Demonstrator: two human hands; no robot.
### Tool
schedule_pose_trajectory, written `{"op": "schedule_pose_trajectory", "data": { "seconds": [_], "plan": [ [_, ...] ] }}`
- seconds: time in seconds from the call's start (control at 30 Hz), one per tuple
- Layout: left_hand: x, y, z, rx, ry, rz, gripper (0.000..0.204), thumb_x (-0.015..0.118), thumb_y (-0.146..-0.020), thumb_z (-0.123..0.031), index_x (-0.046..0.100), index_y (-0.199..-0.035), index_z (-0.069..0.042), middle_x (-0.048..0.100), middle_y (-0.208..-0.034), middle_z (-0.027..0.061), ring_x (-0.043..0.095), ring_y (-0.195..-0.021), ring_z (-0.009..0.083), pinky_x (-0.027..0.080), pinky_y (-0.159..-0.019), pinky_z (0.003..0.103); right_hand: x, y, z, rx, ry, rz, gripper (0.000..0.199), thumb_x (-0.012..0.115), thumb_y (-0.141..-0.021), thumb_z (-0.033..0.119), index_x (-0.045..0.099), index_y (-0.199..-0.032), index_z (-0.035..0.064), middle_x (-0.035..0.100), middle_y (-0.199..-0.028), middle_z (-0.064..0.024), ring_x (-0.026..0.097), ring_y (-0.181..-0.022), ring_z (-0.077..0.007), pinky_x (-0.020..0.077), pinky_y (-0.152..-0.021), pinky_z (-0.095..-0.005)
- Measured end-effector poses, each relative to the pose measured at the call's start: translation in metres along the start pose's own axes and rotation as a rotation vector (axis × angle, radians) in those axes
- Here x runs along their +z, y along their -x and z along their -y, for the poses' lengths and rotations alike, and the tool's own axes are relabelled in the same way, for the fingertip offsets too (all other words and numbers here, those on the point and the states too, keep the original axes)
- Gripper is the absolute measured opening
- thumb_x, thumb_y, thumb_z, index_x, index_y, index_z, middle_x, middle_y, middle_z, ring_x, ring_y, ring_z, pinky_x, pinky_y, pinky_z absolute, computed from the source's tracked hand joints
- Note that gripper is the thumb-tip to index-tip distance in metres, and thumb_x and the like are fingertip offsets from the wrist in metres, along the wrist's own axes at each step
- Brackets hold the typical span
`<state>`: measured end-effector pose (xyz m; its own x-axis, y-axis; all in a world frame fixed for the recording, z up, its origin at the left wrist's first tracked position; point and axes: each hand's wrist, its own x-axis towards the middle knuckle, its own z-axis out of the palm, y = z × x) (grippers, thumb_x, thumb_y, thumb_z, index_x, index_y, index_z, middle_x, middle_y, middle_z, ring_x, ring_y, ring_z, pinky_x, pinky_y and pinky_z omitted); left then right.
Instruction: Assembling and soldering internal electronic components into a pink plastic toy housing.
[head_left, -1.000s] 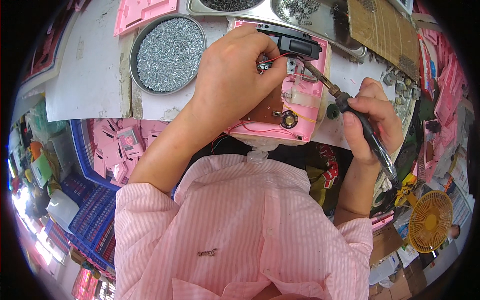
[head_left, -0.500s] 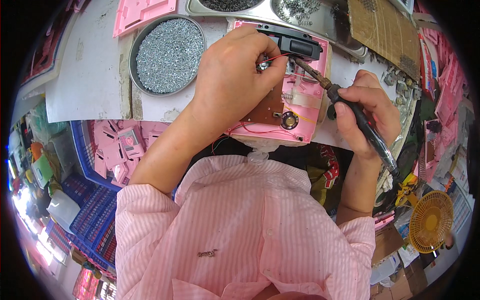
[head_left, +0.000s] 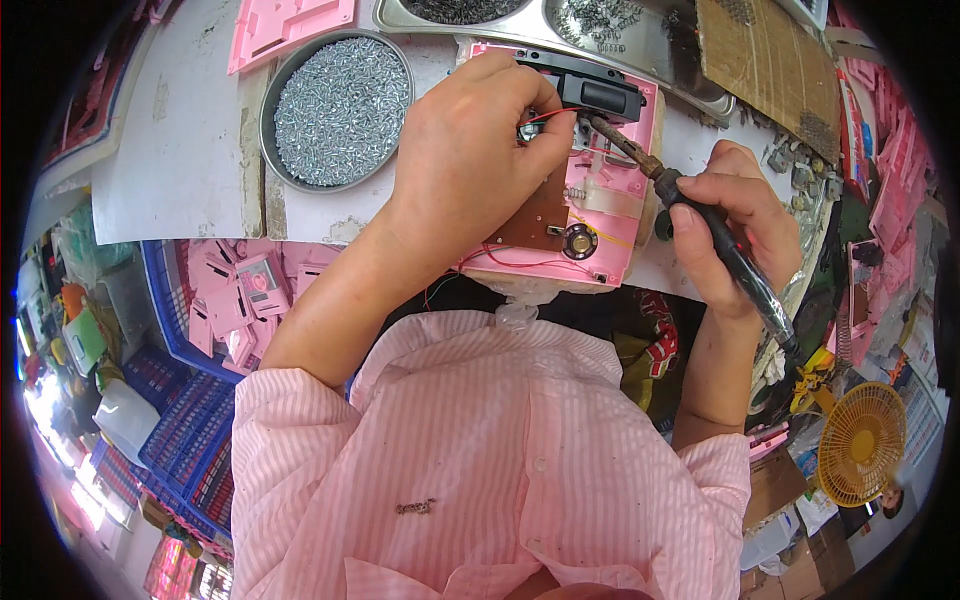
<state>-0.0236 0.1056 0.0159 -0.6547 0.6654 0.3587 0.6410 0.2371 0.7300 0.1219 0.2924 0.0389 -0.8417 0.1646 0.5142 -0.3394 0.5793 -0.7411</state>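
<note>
My right hand (head_left: 745,225) grips a soldering iron (head_left: 735,255) with a black handle, its metal shaft slanting up and left. The tip meets a spot beside a black plastic part (head_left: 595,95) on the pink device housing (head_left: 610,205). From the left, my left hand (head_left: 490,150) pinches a thin red wire (head_left: 557,112) and brings its end close to the tip. Below the fingers lies a brown circuit board (head_left: 532,222), partly covered by that hand. A small round black part (head_left: 579,241) sits at the board's right edge.
A round metal bowl of small screws (head_left: 340,110) stands left of the housing. Behind is a metal tray (head_left: 670,50) holding springs, with cardboard (head_left: 770,75) at its right. A blue basket (head_left: 165,300) of pink parts is at lower left, a yellow fan (head_left: 862,445) at lower right.
Almost nothing differs. Both hands, the soldering iron and the wire hold nearly the same place.
</note>
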Motion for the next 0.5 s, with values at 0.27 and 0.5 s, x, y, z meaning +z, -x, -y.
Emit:
{"op": "schedule_pose_trajectory", "data": {
  "seconds": [0.27, 0.5],
  "plan": [
    [0.000, 0.000, -0.001, 0.003, -0.017, -0.008, 0.013, 0.078, -0.079, -0.009, 0.067, -0.081, -0.001, 0.057, -0.071, 0.0066, 0.052, -0.058, 0.0178, 0.041, -0.053, 0.031, -0.002, 0.003, 0.002, -0.022, -0.010, -0.005, 0.021, 0.077, -0.072, 0.002, 0.068, -0.091, -0.0015, 0.059, -0.069, -0.0061, 0.047, -0.059, -0.0172, 0.0344, -0.056, -0.0298],
    [0.001, 0.000, -0.001, -0.008, -0.015, -0.005, 0.013, 0.078, -0.079, -0.009, 0.067, -0.081, -0.002, 0.057, -0.071, 0.0056, 0.052, -0.058, 0.0167, 0.041, -0.053, 0.030, -0.011, 0.012, 0.008, -0.027, -0.044, -0.045, 0.022, 0.076, -0.074, 0.002, 0.067, -0.094, -0.0016, 0.060, -0.070, -0.0071, 0.048, -0.060, -0.0180, 0.0365, -0.060, -0.0320]
  ]
}}
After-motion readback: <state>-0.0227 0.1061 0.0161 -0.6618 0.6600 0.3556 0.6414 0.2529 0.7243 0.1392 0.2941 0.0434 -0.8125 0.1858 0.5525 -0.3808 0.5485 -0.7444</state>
